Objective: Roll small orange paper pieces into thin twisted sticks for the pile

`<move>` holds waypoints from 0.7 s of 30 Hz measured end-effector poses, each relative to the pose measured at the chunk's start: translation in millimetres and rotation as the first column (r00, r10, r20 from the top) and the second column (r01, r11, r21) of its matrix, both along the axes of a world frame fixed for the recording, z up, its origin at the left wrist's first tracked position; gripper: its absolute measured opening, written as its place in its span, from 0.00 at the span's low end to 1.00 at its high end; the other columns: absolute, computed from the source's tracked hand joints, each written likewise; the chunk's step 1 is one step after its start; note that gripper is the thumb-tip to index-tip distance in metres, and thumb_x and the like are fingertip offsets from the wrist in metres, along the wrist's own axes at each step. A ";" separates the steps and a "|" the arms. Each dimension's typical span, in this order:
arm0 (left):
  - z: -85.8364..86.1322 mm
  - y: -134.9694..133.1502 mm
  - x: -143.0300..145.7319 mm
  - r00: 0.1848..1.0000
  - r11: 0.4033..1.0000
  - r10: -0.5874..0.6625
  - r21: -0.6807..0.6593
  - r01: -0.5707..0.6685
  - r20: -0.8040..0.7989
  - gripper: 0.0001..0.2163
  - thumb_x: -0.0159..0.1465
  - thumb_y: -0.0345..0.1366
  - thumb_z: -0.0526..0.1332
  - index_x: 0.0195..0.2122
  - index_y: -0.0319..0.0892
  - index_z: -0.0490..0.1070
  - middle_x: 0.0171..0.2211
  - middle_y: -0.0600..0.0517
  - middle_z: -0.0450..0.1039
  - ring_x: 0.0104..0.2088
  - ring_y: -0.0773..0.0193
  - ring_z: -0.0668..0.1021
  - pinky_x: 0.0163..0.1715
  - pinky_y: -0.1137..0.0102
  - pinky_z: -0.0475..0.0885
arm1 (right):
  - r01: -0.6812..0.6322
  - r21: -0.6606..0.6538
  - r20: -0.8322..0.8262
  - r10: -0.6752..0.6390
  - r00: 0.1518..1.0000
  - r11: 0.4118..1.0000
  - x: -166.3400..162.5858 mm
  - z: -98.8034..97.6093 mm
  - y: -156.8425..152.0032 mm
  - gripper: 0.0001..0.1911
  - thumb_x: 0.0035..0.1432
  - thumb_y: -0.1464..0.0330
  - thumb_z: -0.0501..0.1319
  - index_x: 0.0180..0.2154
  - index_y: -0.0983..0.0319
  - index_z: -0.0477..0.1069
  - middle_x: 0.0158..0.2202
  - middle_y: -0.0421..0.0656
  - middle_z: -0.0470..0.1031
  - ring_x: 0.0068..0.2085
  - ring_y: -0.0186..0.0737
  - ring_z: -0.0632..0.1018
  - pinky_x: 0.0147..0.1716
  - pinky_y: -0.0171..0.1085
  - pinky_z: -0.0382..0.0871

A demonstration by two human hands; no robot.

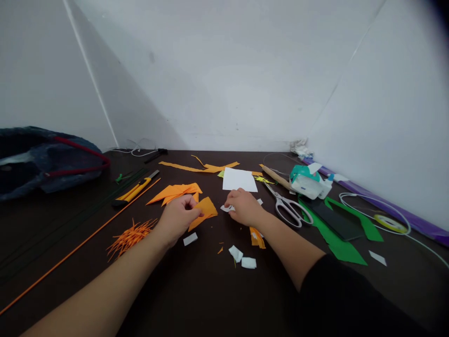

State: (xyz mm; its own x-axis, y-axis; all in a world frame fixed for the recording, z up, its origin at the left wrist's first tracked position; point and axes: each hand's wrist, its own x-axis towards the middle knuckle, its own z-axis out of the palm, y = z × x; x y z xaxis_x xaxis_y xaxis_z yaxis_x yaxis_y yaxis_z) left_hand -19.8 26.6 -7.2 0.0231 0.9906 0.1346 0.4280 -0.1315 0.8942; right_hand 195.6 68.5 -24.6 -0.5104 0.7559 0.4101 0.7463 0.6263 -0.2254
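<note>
My left hand [178,215] pinches a piece of orange crepe paper [207,208] between thumb and fingers, held a little above the dark table. To its right, my right hand [243,206] reaches down with curled fingertips on a small white paper scrap [226,208]; the fingers partly cover it. Behind the left hand lie folded orange paper pieces [175,191]. A white square sheet [240,180] is just beyond the right hand. Small white pieces [235,253] and a crumpled orange strip [257,238] lie nearer me.
Left: a yellow utility knife [135,191], a long orange stick [87,238], orange paper shreds [129,239] and a dark plastic bag [66,157]. Right: scissors [289,208], green paper [345,250], a dark phone-like slab [333,219], a tape roll [391,223] and a tissue pack [305,182]. A wall stands behind.
</note>
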 end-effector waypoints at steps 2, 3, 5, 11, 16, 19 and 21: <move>1.0 -0.4 0.9 0.999 1.000 -0.003 -0.024 0.004 0.042 0.08 0.48 0.34 0.60 0.20 0.42 0.59 0.19 0.57 0.66 0.27 0.64 0.74 0.25 0.72 0.65 | 0.013 -0.002 -0.020 -0.013 1.000 1.000 -3.7 -1.0 -1.0 0.08 0.41 0.78 0.61 0.23 0.60 0.72 0.32 0.45 0.72 0.38 0.44 0.68 0.38 0.43 0.60; 1.9 -0.7 1.5 0.997 0.999 -0.004 -0.040 0.007 0.074 0.08 0.48 0.33 0.59 0.20 0.42 0.58 0.18 0.57 0.65 0.27 0.63 0.75 0.27 0.72 0.66 | 0.018 -0.007 -0.040 -0.019 0.999 1.000 -5.2 -0.9 -1.3 0.06 0.42 0.78 0.61 0.22 0.61 0.71 0.32 0.45 0.72 0.38 0.44 0.68 0.39 0.44 0.60; 4.2 -1.4 2.6 0.989 0.997 -0.006 -0.069 0.016 0.150 0.08 0.48 0.32 0.59 0.20 0.42 0.57 0.19 0.58 0.65 0.27 0.64 0.75 0.28 0.71 0.67 | 0.039 -0.019 -0.088 -0.040 0.995 0.999 -6.9 0.5 -1.7 0.05 0.45 0.76 0.59 0.21 0.62 0.70 0.31 0.45 0.72 0.38 0.44 0.69 0.39 0.44 0.60; 9.4 -5.0 7.9 0.942 0.983 -0.078 -0.130 0.126 0.325 0.07 0.47 0.28 0.58 0.28 0.42 0.63 0.23 0.59 0.65 0.24 0.70 0.71 0.30 0.71 0.70 | -0.092 -0.426 -0.558 -0.181 0.810 0.900 -12.1 12.7 -12.6 0.03 0.52 0.69 0.55 0.28 0.62 0.66 0.27 0.43 0.75 0.28 0.35 0.75 0.28 0.36 0.68; 8.7 -7.6 9.9 0.955 0.964 -0.149 -0.178 0.198 0.257 0.06 0.48 0.28 0.54 0.27 0.39 0.68 0.24 0.55 0.67 0.24 0.69 0.70 0.29 0.72 0.67 | -0.402 -0.549 -0.787 -0.291 0.543 0.733 -23.3 21.9 -27.6 0.03 0.48 0.70 0.59 0.27 0.62 0.65 0.24 0.42 0.74 0.24 0.33 0.74 0.27 0.36 0.69; 9.0 -10.4 9.1 0.977 0.970 -0.204 -0.119 0.211 0.071 0.12 0.48 0.28 0.53 0.32 0.42 0.71 0.26 0.54 0.70 0.27 0.66 0.71 0.29 0.72 0.65 | -0.333 -0.481 -0.761 -0.197 0.619 0.811 -26.9 22.9 -32.4 0.01 0.48 0.70 0.60 0.27 0.61 0.68 0.22 0.39 0.72 0.22 0.31 0.71 0.26 0.35 0.68; 10.5 -14.4 10.3 0.963 0.970 -0.240 -0.005 0.241 -0.125 0.15 0.48 0.26 0.52 0.36 0.44 0.71 0.30 0.54 0.72 0.29 0.64 0.72 0.31 0.71 0.64 | -0.196 -0.404 -0.667 -0.140 0.732 0.894 -29.0 23.5 -35.3 0.02 0.48 0.70 0.59 0.26 0.60 0.70 0.22 0.38 0.71 0.23 0.32 0.69 0.25 0.34 0.65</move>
State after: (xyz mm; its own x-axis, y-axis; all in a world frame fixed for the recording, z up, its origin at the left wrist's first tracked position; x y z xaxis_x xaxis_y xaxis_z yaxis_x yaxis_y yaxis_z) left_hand -9.5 12.3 3.4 0.2775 0.9524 0.1259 0.4897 -0.2530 0.8344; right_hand 166.5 33.1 -1.2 -0.2543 0.9219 0.2922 0.2760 0.3588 -0.8917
